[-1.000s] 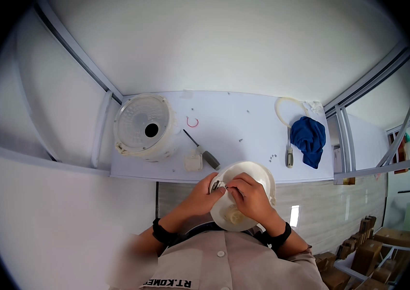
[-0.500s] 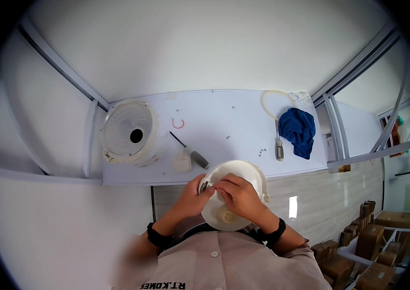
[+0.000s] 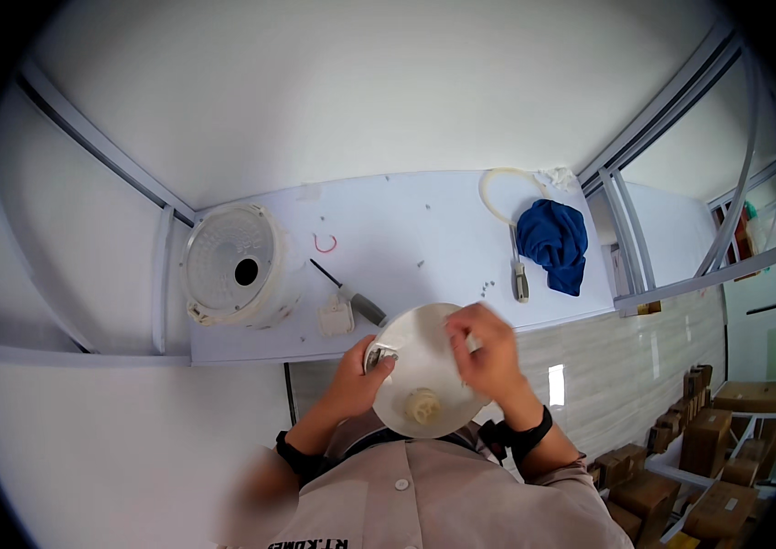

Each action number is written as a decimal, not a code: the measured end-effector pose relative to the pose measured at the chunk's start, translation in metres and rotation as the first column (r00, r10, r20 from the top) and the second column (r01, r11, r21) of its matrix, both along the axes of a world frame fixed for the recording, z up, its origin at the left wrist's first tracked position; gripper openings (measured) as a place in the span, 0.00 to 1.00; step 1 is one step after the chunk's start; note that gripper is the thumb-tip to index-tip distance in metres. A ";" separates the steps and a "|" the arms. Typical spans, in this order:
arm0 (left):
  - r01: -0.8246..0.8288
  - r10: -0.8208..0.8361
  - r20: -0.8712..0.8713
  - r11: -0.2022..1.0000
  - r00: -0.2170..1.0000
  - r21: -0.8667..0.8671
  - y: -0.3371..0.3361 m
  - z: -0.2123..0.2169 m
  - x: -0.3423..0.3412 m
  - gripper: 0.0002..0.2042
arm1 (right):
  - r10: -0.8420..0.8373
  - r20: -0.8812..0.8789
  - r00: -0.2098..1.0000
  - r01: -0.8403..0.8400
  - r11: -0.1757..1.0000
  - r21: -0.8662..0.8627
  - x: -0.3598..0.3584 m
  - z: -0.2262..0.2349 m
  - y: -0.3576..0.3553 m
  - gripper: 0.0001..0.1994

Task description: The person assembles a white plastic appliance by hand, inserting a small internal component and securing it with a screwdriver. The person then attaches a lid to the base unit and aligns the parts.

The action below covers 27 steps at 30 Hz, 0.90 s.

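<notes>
Table (image 3: 406,220): one white, smooth rectangular top, seen bent by the lens; its near edge is partly covered by the held disc.
Round housing (image 3: 232,267): one white plastic drum with a ribbed face and a dark central hole, set at the table's left end; its far side is hidden.
Round disc (image 3: 424,371): one white, smooth, shallow dish-like part, held just in front of the table's near edge, close to the chest; a small cream toothed hub is seen at its lower middle. Its right rim is covered by fingers.
Cloth (image 3: 554,242): one blue, crumpled, at the table's right end.
Ring (image 3: 502,194): one pale thin loop, partly hidden under the cloth.
Left hand (image 3: 360,377): closed on the disc's left rim, the thumb pressed beside a small metal clip too small to make out.
Right hand (image 3: 488,348): fingers curled over the disc's right rim, gripping it.
Screwdrivers: two, one dark-handled (image 3: 351,295), one grey-handled (image 3: 518,273).
Small white block (image 3: 336,317): one, shape unclear.
</notes>
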<state>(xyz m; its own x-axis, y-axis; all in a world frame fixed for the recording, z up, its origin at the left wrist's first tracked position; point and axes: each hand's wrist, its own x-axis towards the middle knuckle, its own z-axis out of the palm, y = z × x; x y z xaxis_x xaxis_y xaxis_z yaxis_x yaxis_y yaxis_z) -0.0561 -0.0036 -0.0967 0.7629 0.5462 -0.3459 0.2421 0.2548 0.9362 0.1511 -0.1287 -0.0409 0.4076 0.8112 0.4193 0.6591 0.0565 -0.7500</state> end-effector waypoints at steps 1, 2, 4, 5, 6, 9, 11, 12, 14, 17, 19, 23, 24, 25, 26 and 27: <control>-0.009 0.009 -0.003 1.000 1.000 0.001 0.000 0.000 -0.001 0.17 | -0.113 0.004 0.994 0.113 0.994 0.011 0.012 -0.004 0.000 0.07; -0.020 0.020 -0.007 1.000 1.000 0.002 0.000 0.002 -0.001 0.16 | -0.223 0.007 0.975 0.223 0.975 0.023 0.026 -0.010 0.000 0.06; -0.022 0.022 -0.005 1.000 1.000 0.006 0.001 0.004 0.000 0.16 | -0.429 0.020 0.903 0.429 0.900 -0.074 0.063 -0.041 -0.007 0.08; -0.024 0.024 -0.001 1.000 1.000 0.010 0.002 0.004 -0.001 0.16 | -0.484 0.089 0.870 0.492 0.865 -0.103 0.081 -0.061 -0.012 0.10; -0.024 0.024 0.002 1.000 1.000 0.015 0.002 0.005 0.000 0.16 | -0.535 0.159 0.830 0.554 0.823 -0.125 0.099 -0.082 -0.018 0.12; -0.046 0.045 0.015 0.998 0.999 0.034 0.005 0.007 -0.001 0.16 | -0.609 0.342 0.715 0.688 0.698 -0.195 0.126 -0.124 -0.031 0.18; -0.051 0.051 -0.002 0.998 0.999 0.024 0.007 0.009 -0.003 0.17 | -0.609 0.388 0.692 0.719 0.632 -0.290 0.133 -0.142 -0.039 0.26; -0.053 0.053 -0.010 0.998 0.999 0.021 0.009 0.010 -0.003 0.17 | -0.609 0.388 0.692 0.721 0.603 -0.341 0.132 -0.147 -0.037 0.27; -0.047 0.047 -0.018 0.999 0.999 0.027 0.012 0.015 -0.003 0.18 | -0.611 0.387 0.691 0.721 0.537 -0.437 0.132 -0.157 -0.036 0.30; -0.058 0.058 -0.021 0.997 0.998 0.045 0.015 0.019 -0.004 0.18 | -0.605 0.363 0.709 0.695 0.515 -0.501 0.130 -0.159 -0.029 0.32; -0.065 0.066 -0.014 0.996 0.998 0.054 0.017 0.019 -0.004 0.18 | -0.587 0.384 0.713 0.693 0.507 -0.513 0.131 -0.159 -0.027 0.31; -0.086 0.086 0.001 0.995 0.996 0.054 0.021 0.019 -0.001 0.17 | -0.594 0.326 0.735 0.664 0.534 -0.524 0.146 -0.171 -0.036 0.29; -0.099 0.099 0.003 0.994 0.995 0.051 0.022 0.018 -0.001 0.17 | -0.602 0.303 0.739 0.659 0.553 -0.509 0.147 -0.172 -0.037 0.28; -0.090 0.090 -0.004 0.994 0.996 0.070 0.024 0.017 -0.001 0.17 | -0.610 0.280 0.741 0.656 0.571 -0.494 0.147 -0.172 -0.038 0.27; -0.079 0.080 -0.010 0.993 0.997 0.089 0.026 0.017 -0.001 0.17 | -0.619 0.256 0.743 0.654 0.587 -0.477 0.148 -0.171 -0.040 0.26; -0.071 0.074 -0.019 0.992 0.997 0.108 0.028 0.017 0.000 0.17 | -0.622 0.273 0.734 0.672 0.610 -0.419 0.149 -0.170 -0.043 0.26</control>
